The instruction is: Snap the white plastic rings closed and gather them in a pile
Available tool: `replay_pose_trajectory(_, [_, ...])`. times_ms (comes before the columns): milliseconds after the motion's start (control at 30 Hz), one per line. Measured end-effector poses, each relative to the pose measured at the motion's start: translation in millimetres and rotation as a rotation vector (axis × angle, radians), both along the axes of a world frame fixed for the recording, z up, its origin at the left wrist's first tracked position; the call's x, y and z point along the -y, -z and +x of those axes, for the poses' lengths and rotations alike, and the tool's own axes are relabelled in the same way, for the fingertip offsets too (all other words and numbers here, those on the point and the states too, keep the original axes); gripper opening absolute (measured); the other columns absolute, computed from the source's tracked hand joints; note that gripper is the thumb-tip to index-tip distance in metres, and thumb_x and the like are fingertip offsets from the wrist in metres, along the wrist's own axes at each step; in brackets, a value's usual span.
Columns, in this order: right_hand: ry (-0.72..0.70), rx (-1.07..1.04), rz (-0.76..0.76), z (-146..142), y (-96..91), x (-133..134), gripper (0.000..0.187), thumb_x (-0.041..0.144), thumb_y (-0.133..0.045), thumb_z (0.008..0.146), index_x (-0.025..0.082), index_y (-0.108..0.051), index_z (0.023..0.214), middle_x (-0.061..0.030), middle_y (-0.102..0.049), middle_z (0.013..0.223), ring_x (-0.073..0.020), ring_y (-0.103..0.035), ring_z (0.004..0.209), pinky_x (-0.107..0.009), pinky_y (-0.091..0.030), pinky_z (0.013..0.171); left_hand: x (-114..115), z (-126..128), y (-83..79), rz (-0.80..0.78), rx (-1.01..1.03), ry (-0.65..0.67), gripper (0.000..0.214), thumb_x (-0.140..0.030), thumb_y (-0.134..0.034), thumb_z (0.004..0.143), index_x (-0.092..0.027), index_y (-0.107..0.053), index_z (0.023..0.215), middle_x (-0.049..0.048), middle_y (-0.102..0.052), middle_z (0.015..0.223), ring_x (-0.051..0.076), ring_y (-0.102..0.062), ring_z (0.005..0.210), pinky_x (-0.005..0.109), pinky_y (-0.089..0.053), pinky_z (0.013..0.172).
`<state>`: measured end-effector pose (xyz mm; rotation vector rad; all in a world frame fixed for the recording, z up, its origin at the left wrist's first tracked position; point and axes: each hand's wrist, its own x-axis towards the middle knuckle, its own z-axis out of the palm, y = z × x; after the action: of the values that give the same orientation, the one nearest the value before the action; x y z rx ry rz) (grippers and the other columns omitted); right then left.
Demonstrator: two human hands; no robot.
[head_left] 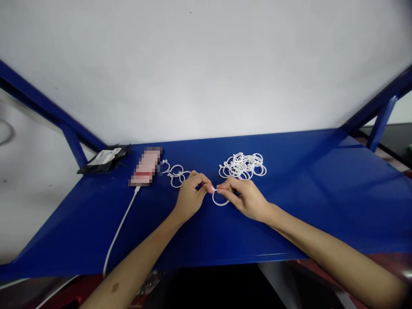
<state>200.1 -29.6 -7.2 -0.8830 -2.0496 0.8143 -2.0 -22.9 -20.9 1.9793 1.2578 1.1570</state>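
Observation:
Between my two hands is a thin white plastic ring [220,204], its loop hanging toward me above the blue tabletop. My left hand [192,193] pinches the ring's top at the left, thumb against fingertips. From the other side my right hand [246,196] also pinches it, just right of the join. The fingertips cover the join, so I cannot tell if it is closed. A heap of similar white rings [243,166] lies just beyond my right hand. Several more loose rings [175,175] lie beyond my left hand, partly hidden by it.
A blurred-out phone [146,166] lies left of the loose rings, with a white cable [120,227] running off the front edge. At the back left corner is a black plastic packet [106,159] with a white label. A white wall [206,77] rises behind the blue table [305,184].

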Motion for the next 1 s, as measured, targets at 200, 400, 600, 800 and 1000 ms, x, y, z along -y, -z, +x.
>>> replay_pose_trajectory(200, [0.149, 0.087, 0.248, 8.0, -2.8, -16.7, 0.017, 0.031, -0.055, 0.1, 0.021, -0.068, 0.097, -0.0048, -0.073, 0.091, -0.0153, -0.065, 0.076, -0.028, -0.051, 0.07, -16.5, -24.7, -12.6, 0.182, -0.309, -0.099, 0.021, -0.043, -0.062, 0.093, -0.023, -0.068, 0.088, 0.0024, -0.07, 0.082, 0.023, -0.056, 0.086, 0.037, -0.044, 0.084])
replay_pose_trajectory(400, [0.473, 0.253, 0.471, 34.5, 5.3, -50.5, 0.022, 0.032, -0.056, 0.099, 0.021, -0.075, 0.098, -0.0083, -0.071, 0.089, -0.0228, -0.056, 0.082, -0.038, -0.049, 0.075, -26.9, -79.2, -11.4, 0.157, -0.717, -0.273, 0.027, -0.012, -0.052, 0.087, -0.023, -0.07, 0.104, 0.0078, -0.068, 0.104, 0.031, -0.054, 0.103, 0.046, -0.041, 0.091])
replay_pose_trajectory(600, [0.567, 0.302, 0.506, 42.1, 14.2, -62.8, 0.025, 0.031, -0.056, 0.098, 0.022, -0.076, 0.109, -0.01, -0.069, 0.092, -0.0246, -0.052, 0.084, -0.041, -0.05, 0.073, -27.4, -84.4, -5.4, 0.114, -0.751, -0.201, 0.017, -0.026, -0.058, 0.091, -0.024, -0.071, 0.101, 0.008, -0.068, 0.107, 0.032, -0.052, 0.106, 0.048, -0.039, 0.091])
replay_pose_trajectory(800, [0.506, 0.254, 0.573, 29.1, -1.4, -44.1, 0.026, 0.028, -0.055, 0.098, 0.019, -0.073, 0.114, -0.0124, -0.068, 0.098, -0.0263, -0.053, 0.09, -0.044, -0.051, 0.079, -21.0, -72.4, -14.5, 0.19, -0.659, -0.165, 0.014, -0.028, -0.059, 0.094, -0.025, -0.07, 0.101, 0.0063, -0.068, 0.108, 0.028, -0.052, 0.106, 0.047, -0.039, 0.094])
replay_pose_trajectory(1000, [0.19, 0.239, 0.377, -0.1, -5.6, -9.0, 0.031, 0.031, -0.052, 0.101, 0.019, -0.064, 0.127, -0.0117, -0.072, 0.11, -0.0253, -0.064, 0.1, -0.044, -0.053, 0.088, -2.5, -41.5, -25.6, 0.256, -0.432, 0.033, 0.014, -0.027, -0.056, 0.096, -0.024, -0.069, 0.102, 0.0038, -0.069, 0.101, 0.022, -0.056, 0.099, 0.04, -0.043, 0.094])
